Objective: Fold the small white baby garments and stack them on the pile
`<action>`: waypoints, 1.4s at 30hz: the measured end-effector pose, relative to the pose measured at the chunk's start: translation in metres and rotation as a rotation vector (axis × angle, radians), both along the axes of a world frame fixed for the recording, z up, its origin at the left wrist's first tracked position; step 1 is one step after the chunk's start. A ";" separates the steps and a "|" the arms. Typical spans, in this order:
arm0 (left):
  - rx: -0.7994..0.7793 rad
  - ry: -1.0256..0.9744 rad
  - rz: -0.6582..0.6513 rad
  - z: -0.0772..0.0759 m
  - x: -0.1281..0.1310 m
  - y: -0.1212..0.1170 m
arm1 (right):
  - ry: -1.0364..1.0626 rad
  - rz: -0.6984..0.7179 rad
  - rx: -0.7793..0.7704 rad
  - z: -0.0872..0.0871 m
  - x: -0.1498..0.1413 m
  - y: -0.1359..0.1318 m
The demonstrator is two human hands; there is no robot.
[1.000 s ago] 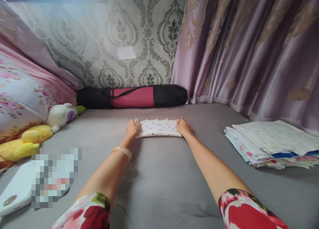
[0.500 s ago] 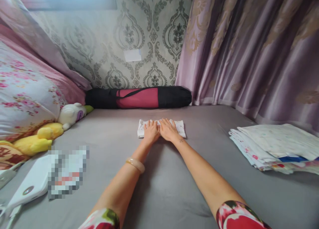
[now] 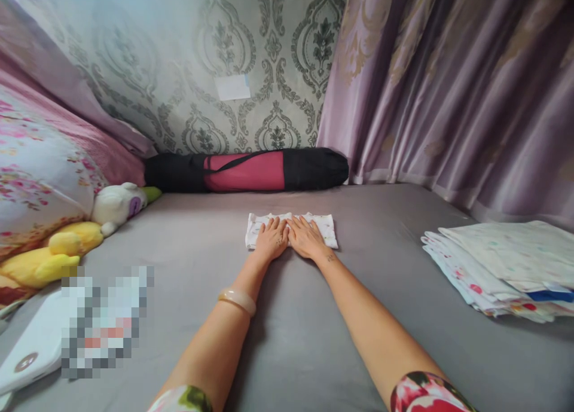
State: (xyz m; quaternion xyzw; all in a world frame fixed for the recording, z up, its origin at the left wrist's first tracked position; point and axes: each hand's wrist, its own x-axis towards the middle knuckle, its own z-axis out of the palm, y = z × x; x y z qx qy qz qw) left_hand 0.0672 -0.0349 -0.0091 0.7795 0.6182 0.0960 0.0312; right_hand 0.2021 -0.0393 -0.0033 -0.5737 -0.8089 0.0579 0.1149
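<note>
A small folded white cloth point(image 3: 328, 231) with a faint print lies flat on the grey bed sheet point(image 3: 188, 316), its long side running left to right. My left hand point(image 3: 271, 238) rests palm down on its left half, fingers spread. On the right half lies my right hand point(image 3: 307, 236), also flat with the fingers stretched out. The two hands sit side by side, thumbs close together over the middle of the cloth. Under the palms the cloth is hidden. A pale bangle point(image 3: 237, 300) circles my left forearm.
At right lies a stack of folded printed cloths point(image 3: 506, 262). A black and red roll bag point(image 3: 246, 170) lies along the wall. Plush toys point(image 3: 119, 206) and a floral pillow point(image 3: 36, 167) line the left side, near a white device point(image 3: 38, 343) and a blurred-out item point(image 3: 107, 322).
Both hands stay on the cloth; the fingers of my right hand now lie flatter and more spread. The view has shifted slightly.
</note>
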 end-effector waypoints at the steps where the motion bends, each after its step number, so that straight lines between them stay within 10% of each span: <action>1: -0.008 -0.003 -0.001 0.000 -0.001 0.001 | 0.000 -0.002 -0.001 0.000 0.001 0.001; 42: -0.104 -0.109 0.302 -0.006 -0.059 0.015 | -0.042 -0.424 -0.121 -0.001 0.057 0.014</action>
